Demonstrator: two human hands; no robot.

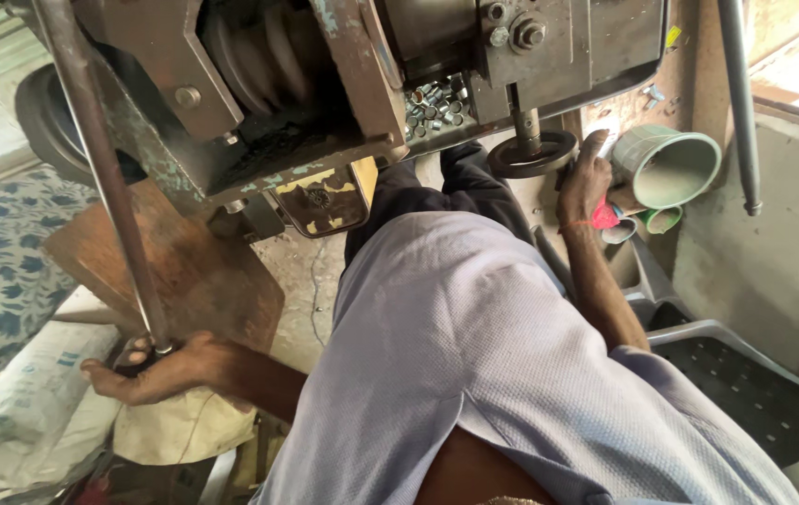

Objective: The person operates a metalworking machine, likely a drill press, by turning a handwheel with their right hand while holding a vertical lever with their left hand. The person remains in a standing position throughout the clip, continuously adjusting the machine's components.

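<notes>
My left hand is closed around the dark knob at the low end of a long grey metal lever. The lever slants up to a worn, rusty press machine. My right hand, with a red thread at the wrist, rests against the edge of a round black disc under the press's vertical shaft. Its fingers curl out of sight, so what they hold is hidden. My grey shirt and dark trousers fill the middle.
Several small metal sleeves lie in a tray on the machine. Short grey-green pipe pieces lie at the right by a concrete wall. A dark plastic chair is lower right. White sacks and a wooden board are at the left.
</notes>
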